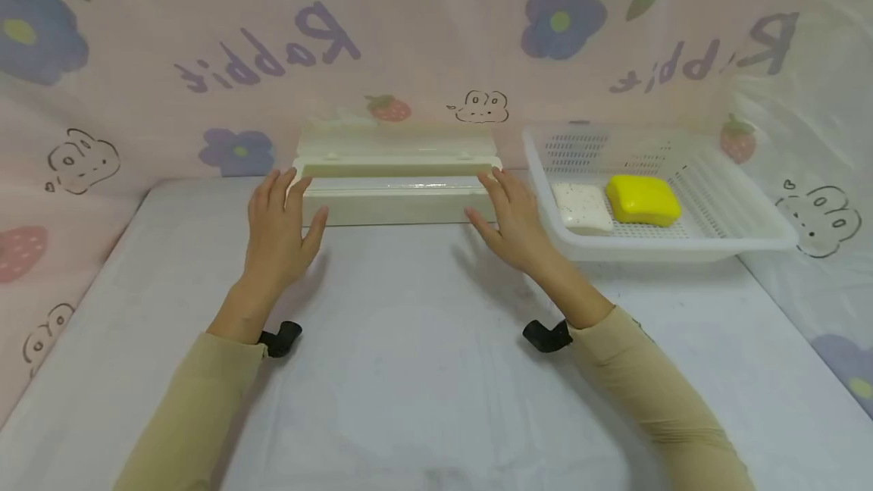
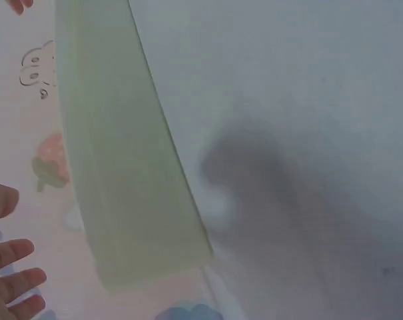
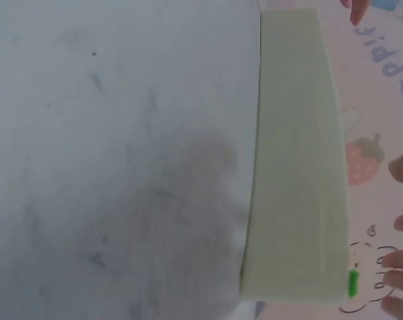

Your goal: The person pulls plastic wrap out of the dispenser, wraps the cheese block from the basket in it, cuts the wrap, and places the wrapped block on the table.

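We observe a long, pale cream box [image 1: 395, 211] at the far side of the white tabletop [image 1: 409, 324], left of the basket [image 1: 655, 252]. Its lid [image 1: 395, 144] stands raised behind; a glossy whitish strip [image 1: 409, 183] runs along the opening; the front face is plain. Left hand [image 1: 278, 232] and right hand [image 1: 514, 224] flank its ends, fingers spread and released; contact we cannot tell.

Pink flowered backdrop [image 1: 436, 29], white tabletop [image 1: 409, 370].
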A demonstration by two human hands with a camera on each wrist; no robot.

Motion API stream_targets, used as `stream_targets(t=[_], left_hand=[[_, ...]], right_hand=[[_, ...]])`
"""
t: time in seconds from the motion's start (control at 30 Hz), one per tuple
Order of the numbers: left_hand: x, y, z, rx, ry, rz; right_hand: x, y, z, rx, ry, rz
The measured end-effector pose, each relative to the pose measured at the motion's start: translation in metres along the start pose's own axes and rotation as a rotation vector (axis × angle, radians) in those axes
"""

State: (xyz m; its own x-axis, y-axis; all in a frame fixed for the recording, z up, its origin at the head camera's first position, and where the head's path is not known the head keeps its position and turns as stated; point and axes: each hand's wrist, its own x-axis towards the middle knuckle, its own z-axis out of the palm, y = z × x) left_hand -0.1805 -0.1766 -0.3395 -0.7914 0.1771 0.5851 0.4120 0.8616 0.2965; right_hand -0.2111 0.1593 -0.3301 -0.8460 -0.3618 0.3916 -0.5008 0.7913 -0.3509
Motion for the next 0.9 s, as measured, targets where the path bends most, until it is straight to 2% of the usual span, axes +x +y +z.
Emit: stream_targets(t=[0.17, 0.3, 0.47, 0.7, 0.9], left_hand=[[0.008, -0.013, 0.012, -0.027, 0.045, -0.002], [0.011, -0.021, 0.018, -0.047, 0.054, -0.04], [0.013, -0.025, 0.02, -0.057, 0.06, -0.03], [0.016, -0.029, 0.022, -0.042, 0.023, -0.061], [0.022, -0.029, 0.022, -0.035, -0.001, -0.063]], right_hand=[[0.01, 0.008, 0.01, 0.031, 0.096, -0.009], [0.017, 0.014, 0.018, 0.055, 0.123, -0.018], [0.019, 0.02, 0.024, 0.098, 0.16, 0.001], [0.022, 0.028, 0.032, 0.114, 0.192, 0.003], [0.026, 0.033, 0.034, 0.133, 0.213, -0.003]])
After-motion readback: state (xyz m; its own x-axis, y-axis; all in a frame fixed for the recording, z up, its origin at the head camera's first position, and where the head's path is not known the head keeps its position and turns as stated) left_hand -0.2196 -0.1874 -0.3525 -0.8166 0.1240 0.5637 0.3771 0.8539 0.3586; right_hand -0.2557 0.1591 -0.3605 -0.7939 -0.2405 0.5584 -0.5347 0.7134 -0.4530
